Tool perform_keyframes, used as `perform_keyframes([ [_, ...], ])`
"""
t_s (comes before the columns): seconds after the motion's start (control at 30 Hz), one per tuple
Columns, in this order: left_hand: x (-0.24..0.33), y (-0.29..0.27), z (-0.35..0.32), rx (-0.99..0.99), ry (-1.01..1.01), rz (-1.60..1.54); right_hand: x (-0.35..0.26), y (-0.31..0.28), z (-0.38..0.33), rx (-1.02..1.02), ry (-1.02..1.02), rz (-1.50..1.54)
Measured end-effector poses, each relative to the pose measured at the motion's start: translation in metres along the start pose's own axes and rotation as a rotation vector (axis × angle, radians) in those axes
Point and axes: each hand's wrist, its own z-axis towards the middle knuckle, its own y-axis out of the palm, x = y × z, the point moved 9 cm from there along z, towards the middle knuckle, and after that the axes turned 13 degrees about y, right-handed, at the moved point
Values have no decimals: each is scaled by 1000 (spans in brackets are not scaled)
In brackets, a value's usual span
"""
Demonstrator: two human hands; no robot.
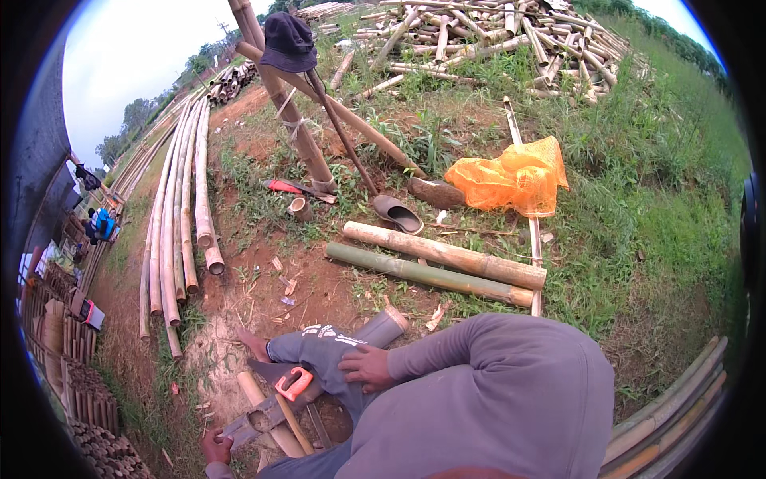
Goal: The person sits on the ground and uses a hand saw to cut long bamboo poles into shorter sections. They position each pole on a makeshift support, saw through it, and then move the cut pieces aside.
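My right hand (367,367) lies flat on my bent knee in grey trousers (319,355), fingers apart and holding nothing. Low at the left, my left hand (215,447) is closed around the end of a flat grey piece (243,429) that lies across short bamboo lengths (267,411) on the ground. A handsaw with an orange handle (294,383) rests just beside my knee, between the two hands. A grey-green bamboo tube (384,326) sticks out from under my leg. My bare foot (251,343) is on the red soil.
Two cut bamboo poles (439,263) lie ahead beside a sandal (397,212) and an orange net bag (515,177). Long poles (179,215) stretch along the left. A dark hat (287,41) hangs on a leaning bamboo frame. A heap of bamboo offcuts (495,36) lies behind.
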Motion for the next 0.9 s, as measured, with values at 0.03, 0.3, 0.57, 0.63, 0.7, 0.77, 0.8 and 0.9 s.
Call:
perform_keyframes([
  [0.03, 16, -3, -11, 4, -35, 21, -4, -7, -2, -42, 30, 21],
  [0.3, 23, 6, -76, 40, -181, -167, 9, -24, -14, 116, 55, 122],
  [0.57, -104, 240, -248, -308, -651, -439, -4, -27, 1, 153, 1, 127],
  [0.63, -103, 276, -259, -312, -681, -443, -2, -29, 3, 162, 5, 106],
  [0.7, -110, 291, -274, -294, -706, -445, -4, -31, 12, 160, 12, 86],
  [0.77, -109, 293, -294, -260, -739, -436, -9, -30, 23, 142, 16, 81],
  [0.8, -110, 294, -298, -250, -741, -437, -9, -32, 24, 157, 29, 60],
  [0.9, -114, 293, -311, -223, -759, -431, -8, -28, 31, 139, 53, 42],
])
